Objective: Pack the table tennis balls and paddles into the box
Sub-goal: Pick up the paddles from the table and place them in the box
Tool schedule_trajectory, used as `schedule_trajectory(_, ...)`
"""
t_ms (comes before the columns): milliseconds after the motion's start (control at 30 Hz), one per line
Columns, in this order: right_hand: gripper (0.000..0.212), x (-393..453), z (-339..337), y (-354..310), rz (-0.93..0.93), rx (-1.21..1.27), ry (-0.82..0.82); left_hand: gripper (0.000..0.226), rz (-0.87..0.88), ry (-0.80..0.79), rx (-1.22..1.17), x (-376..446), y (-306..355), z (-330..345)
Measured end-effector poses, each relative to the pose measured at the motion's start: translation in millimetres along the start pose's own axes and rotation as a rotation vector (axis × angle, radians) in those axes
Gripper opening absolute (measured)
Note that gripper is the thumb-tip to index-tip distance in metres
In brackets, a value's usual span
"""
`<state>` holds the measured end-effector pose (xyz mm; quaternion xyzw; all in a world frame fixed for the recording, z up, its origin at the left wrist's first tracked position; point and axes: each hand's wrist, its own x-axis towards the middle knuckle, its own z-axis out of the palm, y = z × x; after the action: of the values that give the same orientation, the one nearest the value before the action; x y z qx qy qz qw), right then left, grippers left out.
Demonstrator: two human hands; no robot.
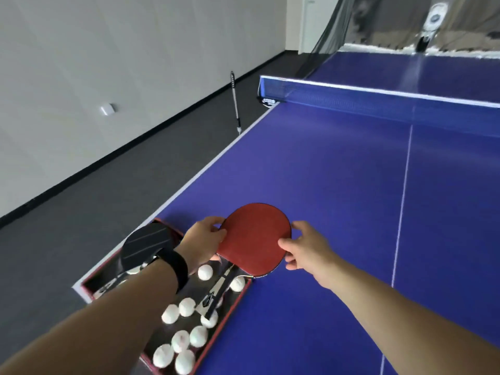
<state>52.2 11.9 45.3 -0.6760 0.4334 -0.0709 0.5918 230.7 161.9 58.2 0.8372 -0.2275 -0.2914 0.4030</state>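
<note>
From the head view, the left grip (203, 240) and right grip (304, 246) are both clamped on the round edge of the red paddle (254, 238), one at each side, holding it face up over the far end of the box (232, 309), which sits on the near left corner of the blue counter (338, 185). Below and nearer than the grips, white balls (186, 307) lie loose in the box, a handle showing among them, and a black paddle (144, 246) rests tilted just left of the left grip, whose wrist wears a black band (174, 266).
</note>
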Motion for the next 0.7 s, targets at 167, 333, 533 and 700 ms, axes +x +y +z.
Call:
schedule_trajectory(167,0.029,40,141,-30,-0.007,-0.018,-0.123,0.02,-0.081,0.161,0.088,41,-79,-106)
schedule_trajectory(333,0.029,83,249,-54,-0.028,-0.159,-0.186,0.021,-0.202,0.225,0.079,72,-143,-182)
schedule_trajectory(533,0.033,123,326,-63,-0.045,-0.428,-0.203,0.037,-0.196,0.227,0.18,100,-194,-218)
schedule_trajectory(700,0.028,130,339,-63,-0.026,-0.556,-0.16,0.046,-0.236,0.221,0.226,110,-215,-211)
